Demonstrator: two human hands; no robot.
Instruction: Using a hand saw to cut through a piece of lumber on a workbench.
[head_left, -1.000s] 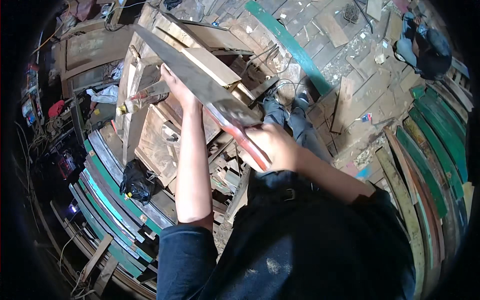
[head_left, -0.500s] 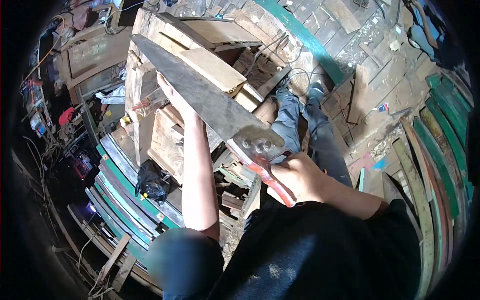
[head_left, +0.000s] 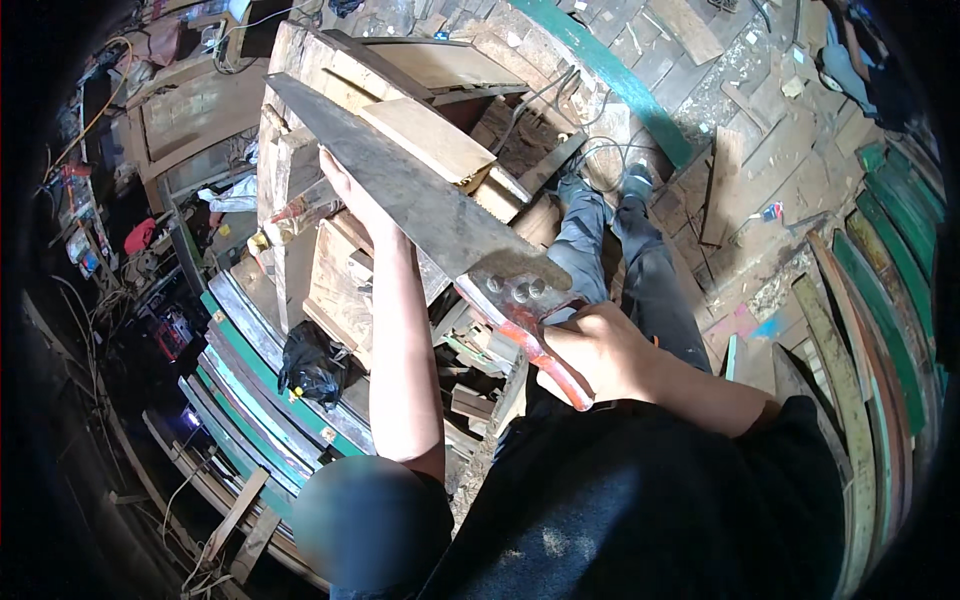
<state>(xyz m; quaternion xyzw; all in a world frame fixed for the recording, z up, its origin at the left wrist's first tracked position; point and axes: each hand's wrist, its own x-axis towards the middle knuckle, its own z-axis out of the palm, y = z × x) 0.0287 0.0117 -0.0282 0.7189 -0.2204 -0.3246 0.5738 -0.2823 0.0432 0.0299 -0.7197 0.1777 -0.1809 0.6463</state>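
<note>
A large handsaw with a wide dark steel blade (head_left: 400, 180) slants across the middle, its narrow end up at the left. My right hand (head_left: 600, 350) is closed around its worn red handle (head_left: 522, 335), just in front of my body. Three round metal fasteners show near the joint of handle and blade. My left hand (head_left: 362, 205) lies along the blade's left edge, fingers stretched toward the narrow end; part of that hand is hidden by the blade. Beyond the saw stands a rough wooden bench (head_left: 315, 65) with a pale board (head_left: 425, 135) on it.
Curved green and white planks (head_left: 270, 400) are stacked at the left, with a black plastic bag (head_left: 310, 360) on them. More curved planks (head_left: 880, 270) lean at the right. A long green board (head_left: 610, 75) and a cable (head_left: 590, 145) lie on the littered floor.
The view has shifted slightly. Both hands and the handsaw keep nearly the same pose.
</note>
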